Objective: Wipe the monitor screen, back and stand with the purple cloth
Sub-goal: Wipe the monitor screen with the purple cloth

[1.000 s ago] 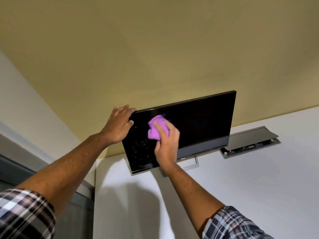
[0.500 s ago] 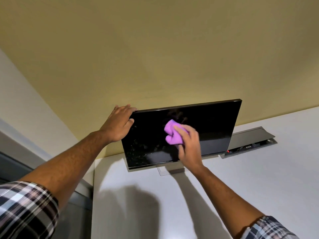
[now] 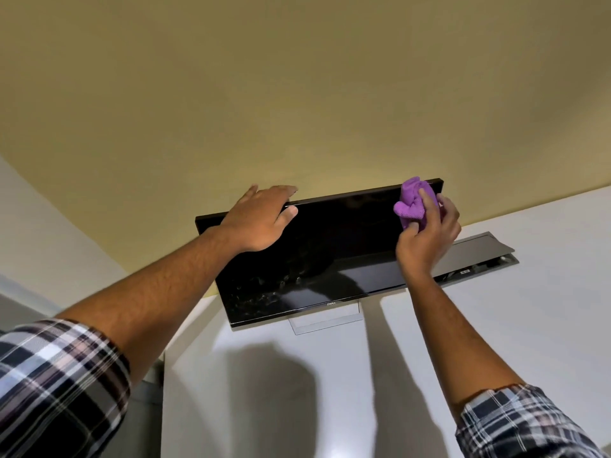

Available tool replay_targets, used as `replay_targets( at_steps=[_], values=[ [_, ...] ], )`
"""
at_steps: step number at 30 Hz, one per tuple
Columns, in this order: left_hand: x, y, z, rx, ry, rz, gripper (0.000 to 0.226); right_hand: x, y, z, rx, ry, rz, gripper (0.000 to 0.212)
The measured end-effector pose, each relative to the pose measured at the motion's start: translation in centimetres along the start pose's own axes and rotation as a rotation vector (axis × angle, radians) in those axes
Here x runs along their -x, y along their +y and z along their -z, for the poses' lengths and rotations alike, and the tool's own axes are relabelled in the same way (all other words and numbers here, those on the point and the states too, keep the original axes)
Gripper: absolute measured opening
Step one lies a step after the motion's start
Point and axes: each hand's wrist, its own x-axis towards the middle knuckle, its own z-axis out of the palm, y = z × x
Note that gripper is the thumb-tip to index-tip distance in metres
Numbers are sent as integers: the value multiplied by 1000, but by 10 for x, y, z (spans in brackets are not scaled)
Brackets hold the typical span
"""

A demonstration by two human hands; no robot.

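Note:
A black monitor [image 3: 330, 252] stands on a white desk [image 3: 496, 342], its dark screen facing me, with smudges low on the left. Part of its silver stand [image 3: 325, 320] shows under the bottom edge. My left hand [image 3: 261, 219] grips the monitor's top edge left of centre, fingers over the rim and thumb on the screen. My right hand [image 3: 428, 233] presses a bunched purple cloth [image 3: 411, 203] against the screen's upper right corner. The back of the monitor is hidden.
A cable box with its grey lid [image 3: 476, 251] raised sits in the desk just right of the monitor. A yellow wall [image 3: 297, 94] rises behind. The desk's left edge [image 3: 163, 375] drops off below my left forearm.
My right hand has swept the cloth from the screen's middle to its upper right corner. My left hand has slid right along the top edge. The view has shifted.

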Motion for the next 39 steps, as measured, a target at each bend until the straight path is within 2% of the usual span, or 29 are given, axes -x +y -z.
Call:
replay_targets(
  at_steps=[5, 12, 16, 18, 21, 23, 25, 27, 29, 31, 32, 34, 36, 39],
  values=[
    [0, -5, -16, -90, 45, -19, 42, 10, -6, -7, 46, -21, 22, 90],
    [-3, -10, -21, -93, 16, -15, 46, 64, -34, -30, -35, -82, 5, 93],
    [-1, -8, -21, -70, 16, 15, 47, 121, -49, -37, -43, -311, 59, 76],
    [-2, -9, -20, -62, 12, 23, 47, 141, -51, -41, -76, -346, 59, 69],
    [-3, -9, -19, -62, 2, 25, 47, 164, -51, -42, -134, -424, 64, 43],
    [-4, -9, -18, -68, -11, 26, 47, 181, -41, -37, -86, -555, 171, 57],
    [-3, -8, -16, -70, -29, 19, 47, 193, -29, -31, -69, -609, 240, 72],
    [-2, -8, -15, -72, -36, 8, 47, 189, -22, -24, -100, -671, 296, 72],
    [-1, -7, -14, -74, -45, 2, 47, 166, -24, -13, -209, -630, 343, 58],
    [-1, -6, -13, -77, -47, 2, 47, 129, -28, 1, -286, -410, 365, 46],
    [-1, -6, -12, -76, -47, 2, 47, 108, -28, 8, -249, -269, 340, 45],
    [0, -5, -11, -73, -48, -1, 46, 70, -21, 13, -130, -75, 177, 51],
    [1, -4, -11, -69, -47, -8, 46, 44, -9, 8, -56, -73, 20, 64],
    [1, -5, -10, -80, -43, -15, 46, 40, -11, -5, -9, -161, 18, 78]
  ],
)
